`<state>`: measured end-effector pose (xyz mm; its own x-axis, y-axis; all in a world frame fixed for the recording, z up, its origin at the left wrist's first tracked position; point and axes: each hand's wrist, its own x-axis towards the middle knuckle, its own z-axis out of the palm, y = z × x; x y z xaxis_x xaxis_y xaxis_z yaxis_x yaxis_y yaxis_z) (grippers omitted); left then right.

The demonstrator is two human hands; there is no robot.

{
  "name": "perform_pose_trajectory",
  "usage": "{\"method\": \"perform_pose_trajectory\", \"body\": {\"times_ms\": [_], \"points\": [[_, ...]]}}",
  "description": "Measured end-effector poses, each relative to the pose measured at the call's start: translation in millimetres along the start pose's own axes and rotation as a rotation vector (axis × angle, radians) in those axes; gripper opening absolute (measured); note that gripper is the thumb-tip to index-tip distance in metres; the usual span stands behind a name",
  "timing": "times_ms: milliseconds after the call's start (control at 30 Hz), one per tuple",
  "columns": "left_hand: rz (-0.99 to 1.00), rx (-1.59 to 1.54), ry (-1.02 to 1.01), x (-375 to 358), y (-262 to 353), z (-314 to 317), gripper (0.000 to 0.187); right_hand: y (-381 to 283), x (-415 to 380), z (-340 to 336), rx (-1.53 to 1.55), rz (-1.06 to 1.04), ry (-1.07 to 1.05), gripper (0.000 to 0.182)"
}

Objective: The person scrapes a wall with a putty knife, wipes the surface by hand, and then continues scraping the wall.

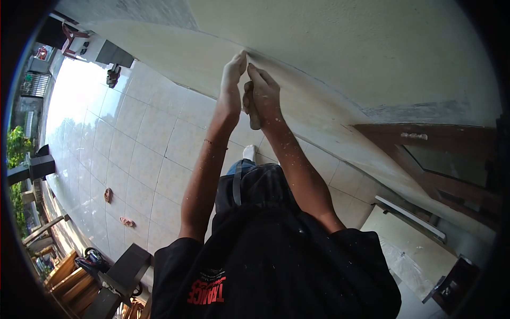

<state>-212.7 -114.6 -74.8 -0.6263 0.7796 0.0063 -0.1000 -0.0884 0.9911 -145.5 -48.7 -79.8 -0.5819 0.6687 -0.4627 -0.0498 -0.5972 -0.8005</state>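
Both my arms reach up to a cream plastered wall (329, 42), where a thin ridge line runs across it. My left hand (234, 72) lies with its fingers straight and close together, fingertips touching the ridge, and holds nothing. Just to its right, my right hand (261, 90) is curled around a small greyish tool (254, 118) whose end sticks out below the palm; its fingertips also touch the ridge. The two hands nearly touch. White specks cover my forearms and black shirt (276, 260).
Pale floor tiles (143, 143) spread out below, with two sandals (108, 195) lying on them. A dark wooden door frame (435, 154) stands at the right, with a pale board (409, 244) beneath it. Wooden planks (69, 276) lie at the lower left.
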Motion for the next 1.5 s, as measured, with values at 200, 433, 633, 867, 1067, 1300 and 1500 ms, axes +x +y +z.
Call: {"method": "perform_pose_trajectory", "body": {"times_ms": [200, 433, 633, 867, 1067, 1300, 1500], "points": [[0.154, -0.008, 0.549, -12.1, 13.5, 33.4, 0.085, 39.3, -24.0, -100.7, -0.086, 0.235, 0.029, 0.033], [0.540, 0.336, 0.264, -20.2, -20.1, 200.6, 0.088, 70.3, -45.3, -250.0, 0.007, 0.399, 0.070, 0.025], [0.686, 1.071, 0.123, -33.9, -174.6, 250.3, 0.085, 69.3, -81.1, -326.2, 0.085, 0.575, -0.007, 0.025], [0.525, 0.645, 0.424, -31.3, -97.6, 235.0, 0.086, 43.4, -98.2, -364.3, -0.076, 0.631, 0.043, 0.032], [0.459, 0.616, 0.509, -10.8, -108.1, 226.9, 0.074, -27.1, -100.9, -331.4, -0.280, 0.443, -0.091, 0.037], [0.032, 0.373, 0.565, -98.6, -86.5, 226.5, 0.062, -99.3, -120.0, -274.1, -0.251, 0.253, -0.191, 0.039], [0.234, 0.331, 0.085, -118.8, -27.5, 262.6, 0.068, -113.9, -108.4, -236.0, -0.535, -0.152, -0.073, 0.041]]}}
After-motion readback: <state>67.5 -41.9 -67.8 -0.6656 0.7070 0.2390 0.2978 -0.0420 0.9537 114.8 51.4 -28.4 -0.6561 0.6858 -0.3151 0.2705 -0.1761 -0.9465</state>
